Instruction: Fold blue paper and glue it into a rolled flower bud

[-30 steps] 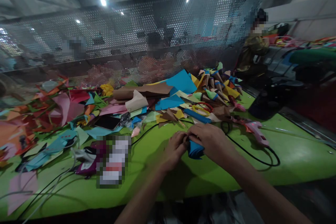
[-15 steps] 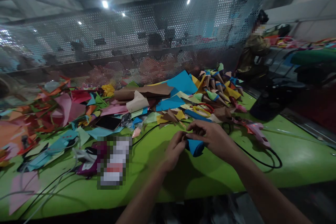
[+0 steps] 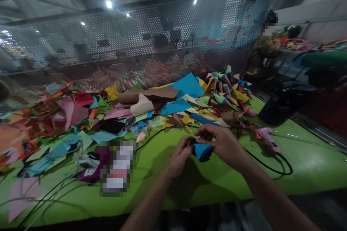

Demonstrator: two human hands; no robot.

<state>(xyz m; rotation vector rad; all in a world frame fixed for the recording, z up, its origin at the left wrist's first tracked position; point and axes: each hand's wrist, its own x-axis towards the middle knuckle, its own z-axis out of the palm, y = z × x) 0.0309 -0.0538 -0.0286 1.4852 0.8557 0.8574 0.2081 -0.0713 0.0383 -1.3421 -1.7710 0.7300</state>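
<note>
Both of my hands meet over the green table [image 3: 311,158] near its front edge. Between them is a rolled piece of blue paper [image 3: 203,151], curled into a cone or tube. My right hand [image 3: 225,144] wraps over its top with thumb and fingers pinching the edge. My left hand [image 3: 180,155] grips the narrow left end with curled fingers. The roll is held just above the tabletop.
Heaps of coloured paper scraps [image 3: 67,112] and finished paper cones [image 3: 225,86] cover the back of the table. A pink glue gun [image 3: 264,135] with a black cord [image 3: 271,168] lies to the right, a phone [image 3: 111,126] to the left. A perforated screen [image 3: 135,39] stands behind; another person [image 3: 264,48] sits at the far right.
The blue paper roll has lifted slightly off the table and my right hand's fingers have shifted from lying over it to pinching its upper edge.
</note>
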